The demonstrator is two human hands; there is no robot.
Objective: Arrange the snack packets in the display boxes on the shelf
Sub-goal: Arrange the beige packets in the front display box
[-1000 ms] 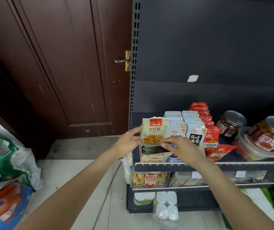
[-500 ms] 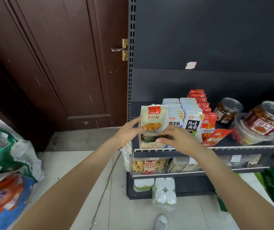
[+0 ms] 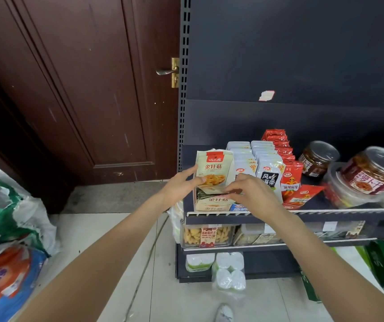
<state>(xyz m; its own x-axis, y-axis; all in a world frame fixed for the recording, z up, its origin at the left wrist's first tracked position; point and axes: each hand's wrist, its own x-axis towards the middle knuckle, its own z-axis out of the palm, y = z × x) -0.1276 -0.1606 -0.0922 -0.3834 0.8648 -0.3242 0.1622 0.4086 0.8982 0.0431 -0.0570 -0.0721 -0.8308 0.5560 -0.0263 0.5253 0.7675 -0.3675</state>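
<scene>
Display box [image 3: 211,206] – beige packets [image 3: 214,169] upright inside.

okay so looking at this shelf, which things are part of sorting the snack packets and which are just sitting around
Part of the job: beige mushroom packet, held by left hand and right hand; its display box; white seaweed packets; red packets.

Just around: jars, door, bags on the floor.
</scene>
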